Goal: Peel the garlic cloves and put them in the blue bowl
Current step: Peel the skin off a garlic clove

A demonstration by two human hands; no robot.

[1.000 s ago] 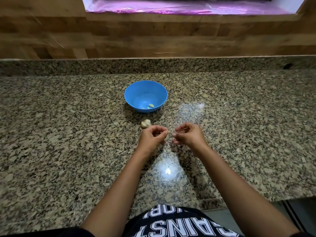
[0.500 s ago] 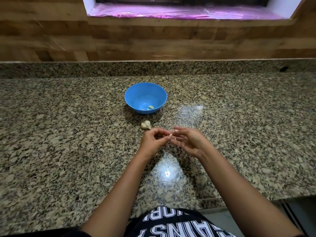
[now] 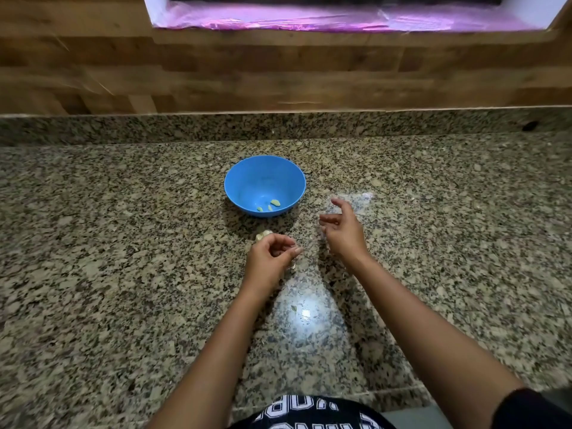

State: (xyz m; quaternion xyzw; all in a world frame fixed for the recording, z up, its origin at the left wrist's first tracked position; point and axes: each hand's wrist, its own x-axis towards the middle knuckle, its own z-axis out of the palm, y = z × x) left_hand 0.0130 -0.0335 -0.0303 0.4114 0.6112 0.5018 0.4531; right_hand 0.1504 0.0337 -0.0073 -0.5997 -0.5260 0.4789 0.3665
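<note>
While the right hand (image 3: 343, 229) hangs above the granite counter (image 3: 123, 243) just right of the blue bowl (image 3: 247, 174), its fingers are spread and loosely bent, released, with nothing in them. The bowl stands upright at the middle of the counter, toward the far side.

Three peeled garlic pieces (image 3: 275, 202) lie close together on the bowl's near inner slope. The largest, on the right, lies with its long axis roughly left to right. The two smaller ones are too small to tell which way they point.

The left hand (image 3: 267, 258) is on the near side of the bowl, low over the counter, fingers curled in toward the thumb. Whether anything is pinched there cannot be told. A small pale scrap (image 3: 292, 265) shows at its right edge.

An unpeeled garlic lump (image 3: 263, 234) lies on the counter between the bowl and the left hand. The knuckles partly hide it, so its long axis cannot be read. A peel flake (image 3: 293, 308) lies nearer, between the forearms. A wooden wall (image 3: 278, 72) runs along the far side.
</note>
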